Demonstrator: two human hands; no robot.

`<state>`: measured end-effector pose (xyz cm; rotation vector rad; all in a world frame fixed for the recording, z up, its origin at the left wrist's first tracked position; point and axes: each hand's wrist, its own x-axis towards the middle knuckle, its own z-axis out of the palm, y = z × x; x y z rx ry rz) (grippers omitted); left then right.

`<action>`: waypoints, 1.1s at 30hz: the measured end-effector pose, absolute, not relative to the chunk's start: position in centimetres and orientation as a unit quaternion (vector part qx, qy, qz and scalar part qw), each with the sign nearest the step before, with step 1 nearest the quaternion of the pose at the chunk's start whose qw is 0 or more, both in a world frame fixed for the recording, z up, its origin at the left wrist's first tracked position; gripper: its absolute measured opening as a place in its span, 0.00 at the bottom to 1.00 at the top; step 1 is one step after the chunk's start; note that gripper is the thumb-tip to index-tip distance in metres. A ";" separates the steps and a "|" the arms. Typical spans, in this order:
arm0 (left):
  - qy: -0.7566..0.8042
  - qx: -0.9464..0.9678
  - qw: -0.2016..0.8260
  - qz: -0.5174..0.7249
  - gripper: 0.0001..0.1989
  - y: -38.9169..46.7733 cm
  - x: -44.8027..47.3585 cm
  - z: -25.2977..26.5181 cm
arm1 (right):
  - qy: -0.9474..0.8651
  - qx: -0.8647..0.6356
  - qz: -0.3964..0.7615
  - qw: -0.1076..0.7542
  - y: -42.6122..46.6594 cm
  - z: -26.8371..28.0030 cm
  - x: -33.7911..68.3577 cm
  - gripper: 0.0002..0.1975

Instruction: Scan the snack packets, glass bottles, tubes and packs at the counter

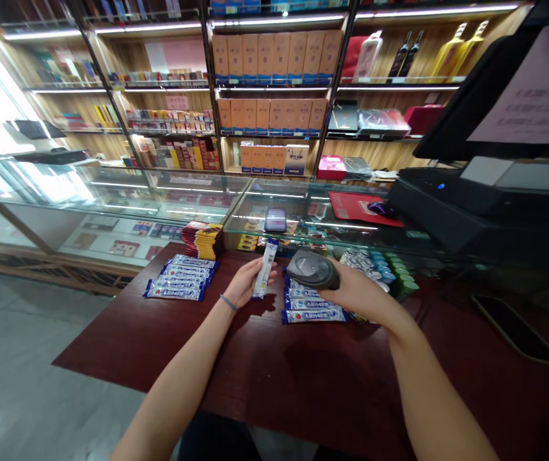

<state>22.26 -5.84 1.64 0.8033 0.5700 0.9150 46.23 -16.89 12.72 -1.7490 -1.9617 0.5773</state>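
Note:
My left hand [247,282] is closed on a narrow blue-and-white candy packet [265,269], held tilted with its printed back facing up. In my right hand [356,291] is a dark grey barcode scanner [311,269], its head pointing left toward that packet. Below the scanner, partly hidden by it, lies a row of matching packets [313,315]. Another overlapping stack of blue-and-white packets [178,278] rests on the left of the dark red table [255,358].
Maroon-and-yellow packs [201,239] are stacked at the table's back left. Small cans or tubes [368,266] stand behind my right hand. A phone [517,328] lies far right, below a black register [471,198]. A glass counter [188,192] borders the back, with a small screen device [275,219].

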 end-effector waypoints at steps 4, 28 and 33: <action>0.269 0.375 0.778 0.426 0.15 -5.6 22.4 1.6 | -0.700 -0.640 0.209 0.238 -16.8 12.8 45.8 0.26; 0.485 0.832 0.051 0.265 0.19 -2.1 1.3 5.3 | -0.718 -0.604 0.227 0.261 -15.8 7.6 37.2 0.23; 0.494 0.847 0.044 0.190 0.17 -1.3 1.0 3.9 | -0.721 -0.602 0.227 0.257 -16.2 7.1 36.0 0.23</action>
